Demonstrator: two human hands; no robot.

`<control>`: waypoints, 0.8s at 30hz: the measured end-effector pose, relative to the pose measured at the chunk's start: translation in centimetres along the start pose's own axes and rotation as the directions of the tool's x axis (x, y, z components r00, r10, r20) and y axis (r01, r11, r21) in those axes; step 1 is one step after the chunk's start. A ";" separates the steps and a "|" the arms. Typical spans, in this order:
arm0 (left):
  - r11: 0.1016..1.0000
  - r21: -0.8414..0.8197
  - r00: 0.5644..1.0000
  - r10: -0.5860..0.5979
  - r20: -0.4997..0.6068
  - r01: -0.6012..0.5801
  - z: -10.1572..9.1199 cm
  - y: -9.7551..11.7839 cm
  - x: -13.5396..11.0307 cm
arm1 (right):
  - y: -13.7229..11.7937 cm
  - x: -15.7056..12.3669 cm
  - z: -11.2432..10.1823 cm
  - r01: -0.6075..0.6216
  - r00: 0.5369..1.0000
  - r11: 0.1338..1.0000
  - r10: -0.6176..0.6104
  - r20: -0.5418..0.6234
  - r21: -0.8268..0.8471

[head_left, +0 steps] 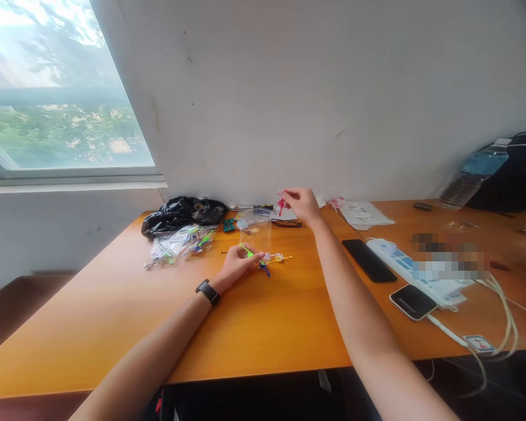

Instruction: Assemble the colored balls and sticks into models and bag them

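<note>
My left hand point(237, 266), with a black band on its wrist, rests low over the table, fingers closed on a small bright green plastic piece point(246, 250). Raised above the back of the table, my right hand point(303, 203) pinches a small red plastic piece point(281, 206). Just right of my left fingertips lie a blue plastic piece point(265, 269) and a yellow one point(286, 258) with a pale round part. A clear plastic bag point(258, 231) lies between the hands. What exactly the small pieces are is too small to tell.
A black plastic bag point(179, 213) and clear packets of coloured pieces point(184, 245) lie at the left. On the right are a phone point(369, 261), a white power strip point(394, 263), a white-edged device point(413, 302), cables and a water bottle point(471, 175). A wall stands behind.
</note>
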State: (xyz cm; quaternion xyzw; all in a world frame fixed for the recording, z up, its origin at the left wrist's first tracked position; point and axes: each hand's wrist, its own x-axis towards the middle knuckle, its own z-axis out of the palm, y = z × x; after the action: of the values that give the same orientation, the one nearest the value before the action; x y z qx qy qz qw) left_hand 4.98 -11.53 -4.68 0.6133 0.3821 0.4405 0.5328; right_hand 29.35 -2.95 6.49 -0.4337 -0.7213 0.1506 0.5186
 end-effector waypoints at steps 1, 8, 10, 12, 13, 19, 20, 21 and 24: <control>1.000 -0.001 1.000 0.006 0.013 -0.006 0.0 -0.2 0.1 | -1.4 0.2 -0.5 0.019 0.995 0.992 -0.006 -0.101 0.125; 1.000 0.018 0.999 -0.002 0.051 0.001 0.0 -0.7 0.2 | -9.1 -1.0 -0.7 0.102 0.995 0.960 -0.099 -0.025 0.261; 0.999 0.043 0.998 0.000 0.055 -0.003 -0.1 -0.8 0.3 | -9.1 -1.2 0.1 0.092 0.992 0.979 -0.106 0.069 0.179; 0.998 0.056 0.998 0.005 0.064 -0.009 -0.1 -0.9 0.4 | -8.6 -1.2 0.8 0.085 0.980 0.994 -0.096 0.175 0.065; 0.998 0.053 0.998 0.009 0.066 -0.013 -0.2 -0.9 0.4 | -8.3 -1.2 1.1 0.084 0.970 0.996 -0.085 0.229 0.011; 0.999 0.044 0.999 0.016 0.034 -0.018 0.0 -0.4 0.1 | -8.7 -1.6 1.0 0.094 0.915 0.988 -0.035 0.401 -0.127; 0.999 0.050 0.999 0.021 0.031 -0.022 0.0 -0.2 0.0 | -8.8 -1.7 0.9 0.102 0.905 0.983 -0.028 0.424 -0.151; 0.998 0.056 0.999 0.030 0.026 -0.031 0.0 0.0 -0.1 | -9.0 -1.8 0.9 0.108 0.896 0.978 -0.017 0.444 -0.180; 0.995 0.070 0.997 0.071 -0.006 -0.070 0.1 0.4 -0.3 | -9.4 -1.9 0.9 0.102 0.904 0.954 0.029 0.426 -0.282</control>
State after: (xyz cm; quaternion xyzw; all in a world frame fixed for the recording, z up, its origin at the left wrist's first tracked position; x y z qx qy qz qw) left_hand 4.99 -11.87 -4.32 0.6426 0.3777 0.4482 0.4935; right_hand 24.25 -9.64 11.24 -0.4496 -0.8393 0.1217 0.2802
